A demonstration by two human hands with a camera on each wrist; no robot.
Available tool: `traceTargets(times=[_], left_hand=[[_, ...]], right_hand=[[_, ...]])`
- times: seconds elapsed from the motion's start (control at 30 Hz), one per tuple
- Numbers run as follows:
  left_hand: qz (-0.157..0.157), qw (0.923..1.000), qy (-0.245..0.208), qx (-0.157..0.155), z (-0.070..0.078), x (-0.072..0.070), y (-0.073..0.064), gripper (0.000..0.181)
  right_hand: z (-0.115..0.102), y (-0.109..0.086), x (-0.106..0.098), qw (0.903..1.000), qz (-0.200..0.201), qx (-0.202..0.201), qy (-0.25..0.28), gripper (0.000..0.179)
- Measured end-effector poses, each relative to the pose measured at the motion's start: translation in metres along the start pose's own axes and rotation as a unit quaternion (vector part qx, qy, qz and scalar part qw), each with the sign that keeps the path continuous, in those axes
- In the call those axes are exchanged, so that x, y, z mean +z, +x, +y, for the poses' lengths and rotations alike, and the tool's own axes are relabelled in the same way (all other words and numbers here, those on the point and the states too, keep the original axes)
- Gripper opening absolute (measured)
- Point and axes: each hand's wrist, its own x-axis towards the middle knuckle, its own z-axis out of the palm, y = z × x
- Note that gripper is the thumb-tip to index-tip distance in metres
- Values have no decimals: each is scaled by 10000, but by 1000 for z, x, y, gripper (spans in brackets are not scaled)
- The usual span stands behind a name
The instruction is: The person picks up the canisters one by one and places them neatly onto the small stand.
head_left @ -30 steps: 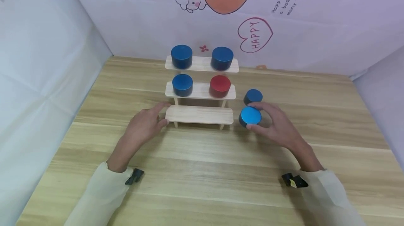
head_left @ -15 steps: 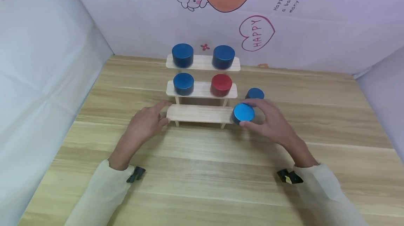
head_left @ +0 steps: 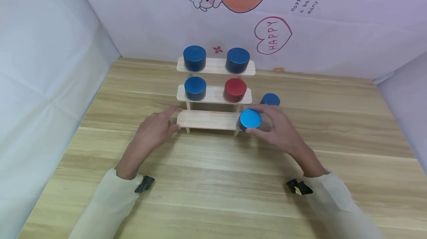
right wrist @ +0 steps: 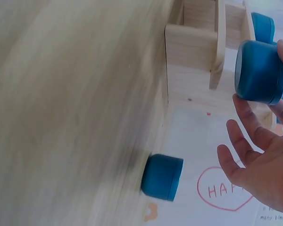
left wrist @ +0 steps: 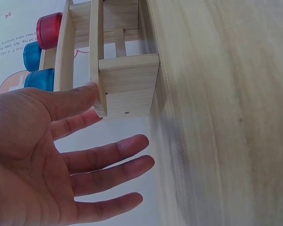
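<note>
In the head view a three-step wooden stand point(head_left: 208, 120) stands on the table. My left hand point(head_left: 154, 129) is at the left end of its lowest step, thumb at the front corner and index finger at the back one, pinching the board's end; the other fingers extend loosely in the left wrist view. My right hand point(head_left: 278, 128) grips a blue round tin point(head_left: 250, 119) between thumb and fingers, over the right end of that lowest step. The right wrist view has this tin point(right wrist: 259, 72) raised beside the board's end.
Two blue tins, left point(head_left: 195, 58) and right point(head_left: 238, 60), occupy the top step. A blue tin point(head_left: 195, 88) and a red tin point(head_left: 235, 90) share the middle step. Another blue tin point(head_left: 270, 99) sits on the table right of the stand. A printed cloth point(head_left: 160, 16) hangs behind.
My right hand has carried the blue tin leftward, from beside the stand to over the lowest step's right end. The left hand has stayed at the step's left end.
</note>
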Motion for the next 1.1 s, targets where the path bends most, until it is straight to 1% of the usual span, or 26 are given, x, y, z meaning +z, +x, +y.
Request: traceTargets(times=[0.2,0.47,0.73,0.9,1.1], left_hand=[[-38,10000,-5,-21,0,-1,0,53],[-30,10000,-20,-11,0,-1,0,53],[3,10000,-38,-38,-1,0,-1,52],[-20,9999,-87,-56,-3,-1,0,52],[-65,9998,-154,-48,-4,-1,1,52]], right_hand=[[-4,3,7,9998,12,-168,104,65],[-9,6,7,9999,-25,-95,114,63],[-20,11,15,9997,-125,-170,133,68],[-29,16,21,9995,-132,-209,215,68],[-34,19,29,9996,-110,-106,224,68]])
